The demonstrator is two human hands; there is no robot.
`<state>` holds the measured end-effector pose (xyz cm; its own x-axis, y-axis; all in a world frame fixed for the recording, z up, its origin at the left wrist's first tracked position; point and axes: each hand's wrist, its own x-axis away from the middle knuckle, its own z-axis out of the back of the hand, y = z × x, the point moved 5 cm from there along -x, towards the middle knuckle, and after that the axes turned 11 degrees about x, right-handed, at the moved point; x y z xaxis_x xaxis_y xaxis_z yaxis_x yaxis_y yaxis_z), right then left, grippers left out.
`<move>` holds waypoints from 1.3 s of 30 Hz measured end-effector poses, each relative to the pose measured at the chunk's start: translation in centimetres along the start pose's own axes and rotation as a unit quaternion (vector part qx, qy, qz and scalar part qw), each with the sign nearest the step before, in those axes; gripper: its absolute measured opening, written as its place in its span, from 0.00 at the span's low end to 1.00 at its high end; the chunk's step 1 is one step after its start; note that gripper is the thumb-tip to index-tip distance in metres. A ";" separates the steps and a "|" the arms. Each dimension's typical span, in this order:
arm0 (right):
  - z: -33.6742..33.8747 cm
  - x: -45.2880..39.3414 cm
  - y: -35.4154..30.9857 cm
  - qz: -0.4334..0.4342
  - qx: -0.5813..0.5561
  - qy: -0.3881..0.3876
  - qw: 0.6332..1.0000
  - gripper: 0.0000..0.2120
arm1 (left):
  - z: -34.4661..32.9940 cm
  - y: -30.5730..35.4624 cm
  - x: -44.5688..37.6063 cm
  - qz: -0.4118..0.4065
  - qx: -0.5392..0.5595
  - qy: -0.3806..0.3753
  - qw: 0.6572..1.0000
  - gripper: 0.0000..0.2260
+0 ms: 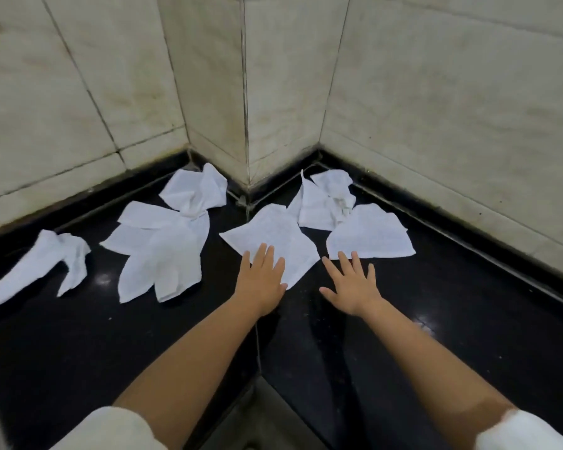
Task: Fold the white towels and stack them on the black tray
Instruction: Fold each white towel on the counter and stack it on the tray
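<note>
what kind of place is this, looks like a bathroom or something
Hard to say for sure: probably a bathroom or kitchen counter corner. The clues are a polished black stone surface, pale marble-like wall tiles with grimy joints, and several small white towels scattered unfolded on it.

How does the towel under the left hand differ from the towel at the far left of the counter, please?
The centre towel lies spread flat; the far-left towel is bunched and twisted into a long strip. The left hand rests on the centre towel; nothing touches the far-left towel. Both are white, unfolded, on the black counter.

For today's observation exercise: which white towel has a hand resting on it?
The flat middle towel: the left hand lies on its near corner; the others lie untouched.
</note>
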<state>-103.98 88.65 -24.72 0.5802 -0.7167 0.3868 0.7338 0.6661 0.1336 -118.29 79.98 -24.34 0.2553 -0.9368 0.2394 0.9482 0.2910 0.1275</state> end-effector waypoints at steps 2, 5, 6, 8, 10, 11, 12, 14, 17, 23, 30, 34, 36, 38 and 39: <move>-1.2 -2.0 -0.4 -0.004 -0.004 -0.013 1.000 0.30 | -2.0 -0.1 -1.6 -0.016 0.013 -0.018 1.000 0.26; -2.3 -4.8 -1.1 0.002 0.003 0.005 1.000 0.29 | -4.2 0.0 -3.3 -0.034 0.034 -0.025 0.999 0.23; -2.4 -5.8 -1.2 0.003 0.005 0.016 1.000 0.28 | -4.7 -0.1 -3.9 -0.040 0.038 -0.022 0.998 0.21; -2.4 -7.6 -1.3 0.005 -0.001 0.042 0.999 0.25 | -5.1 -0.4 -4.9 -0.055 0.050 -0.009 0.997 0.16; -1.7 -8.9 -1.6 0.026 -0.014 0.131 0.991 0.20 | -5.1 -0.7 -5.7 -0.069 0.043 -0.003 0.997 0.12; -1.6 -9.4 -1.6 0.035 -0.025 0.179 0.983 0.17 | -5.0 -0.8 -6.0 -0.074 0.030 -0.004 0.997 0.11; -1.5 -9.8 -1.6 0.048 -0.030 0.199 0.978 0.13 | -4.9 -0.8 -6.3 -0.076 0.023 -0.007 0.997 0.11; -1.3 -10.1 -1.8 0.075 -0.067 0.226 0.969 0.07 | -3.9 -1.2 -6.6 -0.069 0.053 -0.001 0.996 0.11; 0.4 -8.9 -1.5 0.070 -0.180 0.214 0.958 0.11 | -1.6 -2.5 -6.7 -0.050 0.166 0.050 0.984 0.09; 4.6 -2.0 1.8 0.061 -0.237 0.175 0.954 0.09 | 5.0 0.3 -6.3 -0.171 0.255 0.089 0.948 0.13; 6.3 8.7 14.3 -0.122 -0.067 0.193 0.971 0.09 | 10.0 13.2 -5.9 -0.308 0.202 0.107 0.924 0.16; 6.3 17.9 19.5 -0.265 -0.065 0.343 0.899 0.07 | 12.7 18.7 -3.6 -0.390 0.255 0.180 0.867 0.20; 4.8 21.7 19.5 -0.269 -0.058 0.380 0.883 0.05 | 11.5 20.0 -1.9 -0.450 0.264 0.135 0.842 0.24; 1.9 24.4 18.7 -0.246 -0.049 0.376 0.892 0.05 | 8.6 20.6 -0.4 -0.498 0.223 0.068 0.835 0.26; 0.0 25.3 18.1 -0.231 -0.048 0.359 0.903 0.06 | 6.7 20.6 0.3 -0.508 0.189 0.033 0.840 0.25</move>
<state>-76.00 82.57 -12.52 0.2587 -0.8859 -0.3850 0.9635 0.2654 0.0367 -99.97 86.98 -15.16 -0.6267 -0.7447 -0.2294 0.5589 -0.6347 0.5337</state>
